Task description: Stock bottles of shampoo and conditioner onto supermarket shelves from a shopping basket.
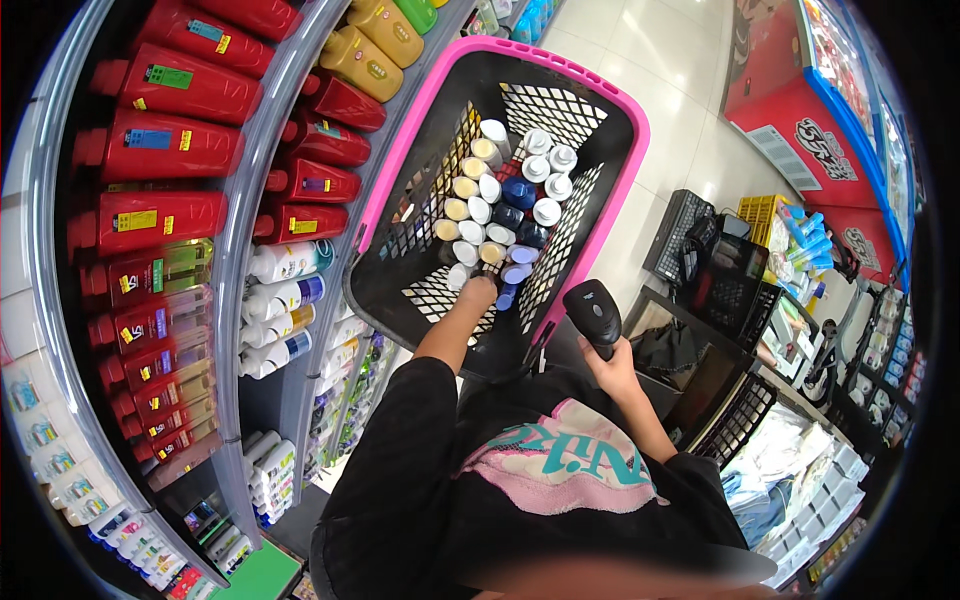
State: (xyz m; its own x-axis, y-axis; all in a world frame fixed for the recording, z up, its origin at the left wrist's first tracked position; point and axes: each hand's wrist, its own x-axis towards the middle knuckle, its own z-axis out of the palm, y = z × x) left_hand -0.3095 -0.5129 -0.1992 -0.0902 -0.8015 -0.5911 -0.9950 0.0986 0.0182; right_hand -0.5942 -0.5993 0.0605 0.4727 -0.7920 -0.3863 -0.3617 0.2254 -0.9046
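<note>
A large black shopping basket [632,200] with a pink rim stands in front of me, its sides cut with lattice openings. Upright bottles crowd its middle: white-capped ones [537,141], cream-capped ones [466,187], dark blue ones [518,192] and lavender-capped ones [517,272]. My left hand [480,292] reaches down into the basket at the near end of these bottles; its fingertips are hidden, so I cannot see what they touch. Right of the basket, my right hand [612,368] grips a black handheld barcode scanner [593,312] by its handle.
Left stands a shelf unit [262,130] holding red bottles [165,145], yellow bottles [360,62] and white bottles [285,300]. On the right are a keyboard [680,232], a yellow basket [760,215] and a grey crate [825,490]. A red chest freezer [800,150] stands beyond.
</note>
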